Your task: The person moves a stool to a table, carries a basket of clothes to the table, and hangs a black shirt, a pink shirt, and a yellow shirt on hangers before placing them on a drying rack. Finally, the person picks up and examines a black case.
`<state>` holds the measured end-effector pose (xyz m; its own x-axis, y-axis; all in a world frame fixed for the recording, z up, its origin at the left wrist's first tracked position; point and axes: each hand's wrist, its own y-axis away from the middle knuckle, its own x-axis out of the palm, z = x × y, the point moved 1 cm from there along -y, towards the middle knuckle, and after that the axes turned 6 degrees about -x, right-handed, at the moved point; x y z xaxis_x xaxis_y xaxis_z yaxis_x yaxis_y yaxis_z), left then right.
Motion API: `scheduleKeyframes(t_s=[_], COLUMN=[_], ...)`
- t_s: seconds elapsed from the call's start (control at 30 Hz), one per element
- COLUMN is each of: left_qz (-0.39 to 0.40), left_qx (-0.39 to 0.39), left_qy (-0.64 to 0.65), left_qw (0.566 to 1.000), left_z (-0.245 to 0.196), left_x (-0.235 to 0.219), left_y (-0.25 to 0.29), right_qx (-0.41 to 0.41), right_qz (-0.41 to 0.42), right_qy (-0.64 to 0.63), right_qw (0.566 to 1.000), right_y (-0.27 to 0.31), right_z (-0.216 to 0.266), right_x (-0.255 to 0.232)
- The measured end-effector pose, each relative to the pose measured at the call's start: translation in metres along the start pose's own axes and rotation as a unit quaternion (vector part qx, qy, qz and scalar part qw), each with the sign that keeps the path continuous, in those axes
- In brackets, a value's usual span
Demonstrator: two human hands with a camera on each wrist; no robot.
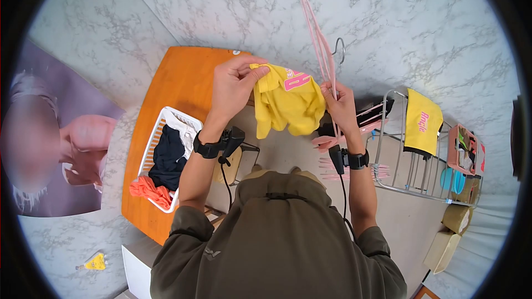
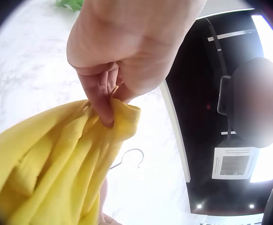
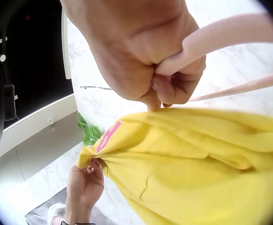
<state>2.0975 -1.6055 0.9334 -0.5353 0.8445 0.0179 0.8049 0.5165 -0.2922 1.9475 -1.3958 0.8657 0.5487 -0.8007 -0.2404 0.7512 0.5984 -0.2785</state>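
A yellow shirt [image 1: 288, 105] with pink lettering hangs in folds between the two hands. The left hand [image 1: 235, 87] pinches one end of it between thumb and fingers; the left wrist view shows a small hemmed opening of the shirt [image 2: 124, 119] beside those fingertips. Gripped in the right hand [image 1: 342, 109] is a pink clothes hanger [image 1: 318, 36], standing upright with its metal hook [image 1: 341, 50] to the right. In the right wrist view the right fingertips are right at the shirt's upper edge [image 3: 183, 122], below the hanger's pink arm [image 3: 220, 35].
On the orange table [image 1: 191, 69] at left stands a white basket [image 1: 147, 155] of dark, white and coral clothes. To the right is a metal drying rack [image 1: 382, 149] with another yellow garment [image 1: 424, 119] and a pink basket [image 1: 463, 149]. Several pink hangers [image 1: 349, 171] hang near it.
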Motion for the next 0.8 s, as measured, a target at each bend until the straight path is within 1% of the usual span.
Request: scheduleKeyframes(t_s=[0.03, 0.07, 0.13, 0.2, 0.23, 0.3, 0.33, 0.37, 0.4, 0.43, 0.47, 0.5, 0.53, 0.57, 0.63, 0.7, 0.73, 0.8], left_qz=[-0.001, 0.004, 0.007, 0.004, 0.002, 0.051, 0.049, 0.087, 0.123, 0.12, 0.133, 0.146, 0.144, 0.132, 0.122, 0.058, 0.058, -0.01], left_qx=[0.001, 0.006, 0.01, -0.024, -0.024, -0.048, -0.047, -0.055, -0.064, -0.065, -0.079, -0.092, -0.092, -0.088, -0.084, -0.066, -0.066, -0.03], left_qy=[-0.001, 0.012, 0.025, 0.033, 0.032, 0.077, 0.077, 0.085, 0.093, 0.093, 0.107, 0.121, 0.121, 0.104, 0.087, -0.02, -0.019, -0.029], left_qw=[1.0, 1.0, 1.0, 0.999, 0.999, 0.995, 0.995, 0.991, 0.986, 0.986, 0.982, 0.978, 0.978, 0.982, 0.985, 0.996, 0.996, 0.999], left_z=[0.0, 0.001, 0.003, 0.006, 0.005, 0.001, -0.002, -0.007, -0.009, -0.008, -0.007, -0.005, -0.003, 0.001, 0.003, 0.0, 0.0, -0.001], left_x=[0.0, 0.0, -0.001, -0.002, -0.004, -0.004, -0.005, -0.007, -0.008, -0.008, -0.006, -0.003, -0.001, 0.001, 0.006, 0.011, 0.015, 0.021], left_y=[0.0, 0.0, 0.001, 0.001, 0.002, 0.006, 0.006, 0.008, 0.009, 0.011, 0.012, 0.012, 0.012, 0.012, 0.011, 0.011, 0.012, 0.012], right_qx=[0.017, 0.017, -0.008, -0.019, -0.032, -0.036, -0.039, -0.04, -0.003, 0.035, 0.035, 0.017, -0.002, -0.002, 0.014, 0.006, 0.009, 0.014], right_qz=[-0.001, 0.001, 0.017, 0.014, 0.009, -0.001, -0.012, -0.011, -0.038, -0.064, -0.06, -0.061, -0.063, -0.063, -0.025, -0.025, -0.025, -0.033], right_qy=[-0.002, -0.002, -0.002, -0.006, -0.007, -0.002, 0.003, 0.003, -0.026, -0.056, -0.056, -0.067, -0.078, -0.077, -0.121, -0.135, -0.114, -0.061], right_qw=[1.0, 1.0, 1.0, 1.0, 0.999, 0.999, 0.999, 0.999, 0.999, 0.996, 0.996, 0.996, 0.995, 0.995, 0.992, 0.991, 0.993, 0.998], right_y=[0.0, 0.0, 0.001, 0.005, 0.006, 0.004, 0.003, 0.004, 0.005, 0.008, 0.012, 0.019, 0.026, 0.033, 0.045, 0.051, 0.054, 0.061], right_z=[0.0, -0.002, -0.012, -0.016, -0.016, -0.017, -0.016, -0.011, -0.006, 0.0, 0.006, 0.012, 0.016, 0.017, 0.011, 0.006, 0.002, 0.002], right_x=[0.0, 0.001, 0.004, 0.012, 0.017, 0.023, 0.025, 0.029, 0.032, 0.037, 0.042, 0.047, 0.052, 0.057, 0.07, 0.082, 0.087, 0.097])
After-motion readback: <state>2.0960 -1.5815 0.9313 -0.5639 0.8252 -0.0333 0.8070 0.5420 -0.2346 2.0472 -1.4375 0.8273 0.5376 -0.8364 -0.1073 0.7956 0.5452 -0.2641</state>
